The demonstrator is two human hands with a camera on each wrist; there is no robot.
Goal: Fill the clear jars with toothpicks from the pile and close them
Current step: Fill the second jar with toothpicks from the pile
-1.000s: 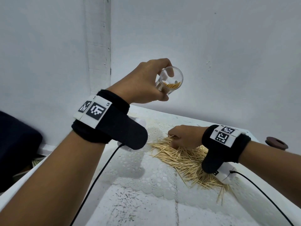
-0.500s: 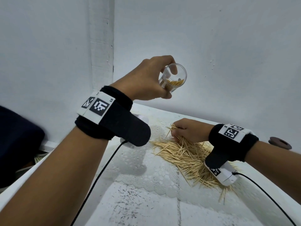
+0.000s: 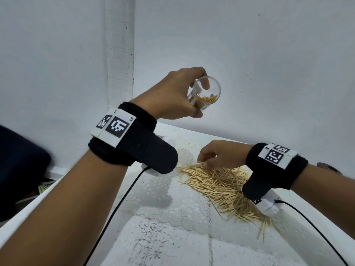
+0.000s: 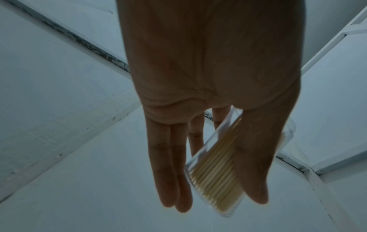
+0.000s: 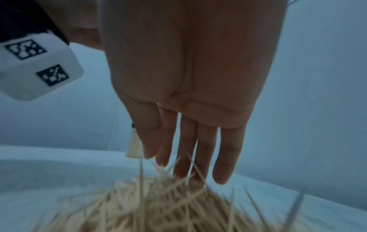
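Indoors, white lace-covered table (image 3: 161,198), left hand (image 3: 172,96) holding jar (image 3: 206,94), right hand (image 3: 221,155) pinching toothpicks (image 3: 221,181).

We are in a plain, bare indoor corner — most likely a room of a home or a simple recording space, though we cannot tell which. Blank white walls (image 3: 249,45) meet at a painted white column (image 3: 119,54). The white table (image 3: 172,246) is scuffed with dark specks and partly covered by a white lace cloth (image 3: 159,191) — a domestic touch. In the left wrist view we see a white ceiling (image 4: 59,109) crossed by beams with flaking paint.
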